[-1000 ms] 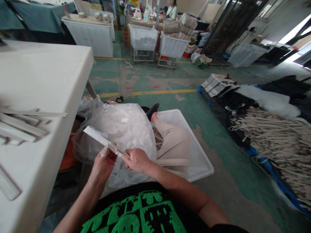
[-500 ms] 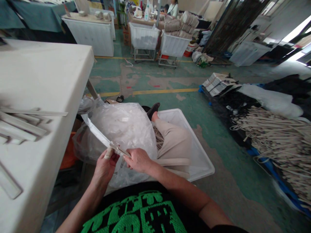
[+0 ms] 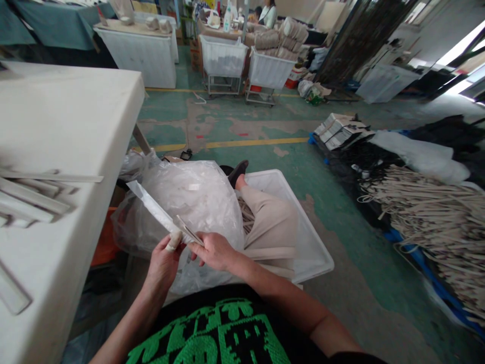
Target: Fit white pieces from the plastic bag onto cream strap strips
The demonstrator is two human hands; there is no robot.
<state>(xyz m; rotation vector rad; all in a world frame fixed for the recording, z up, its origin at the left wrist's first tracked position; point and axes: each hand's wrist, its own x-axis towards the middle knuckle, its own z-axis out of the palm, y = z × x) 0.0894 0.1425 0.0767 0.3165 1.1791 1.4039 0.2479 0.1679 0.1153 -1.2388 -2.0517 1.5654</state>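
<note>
A long white strip (image 3: 153,206), looking like a flat plastic sleeve, slants up and left over a clear plastic bag (image 3: 200,192). Its lower end is pinched by my left hand (image 3: 166,255), which has a pale wrapping on one finger. Close beside it, my right hand (image 3: 214,249) is closed on the end of a thin beige strip (image 3: 188,230) that lies against the white one. Several beige strips rest across my lap (image 3: 269,253), and more are in the white tub (image 3: 314,253) under my leg.
At the left, a white table (image 3: 76,116) bears a pile of pale strips (image 3: 34,194). To the right, a blue pallet (image 3: 420,263) holds bundled beige cords (image 3: 435,217). White bins on wheeled frames (image 3: 223,55) stand farther back, near a seated person (image 3: 269,15).
The thin beige strip's upper end has lifted away from the white strip. My left hand has shifted slightly along the lower end; the white strip hangs a little lower.
</note>
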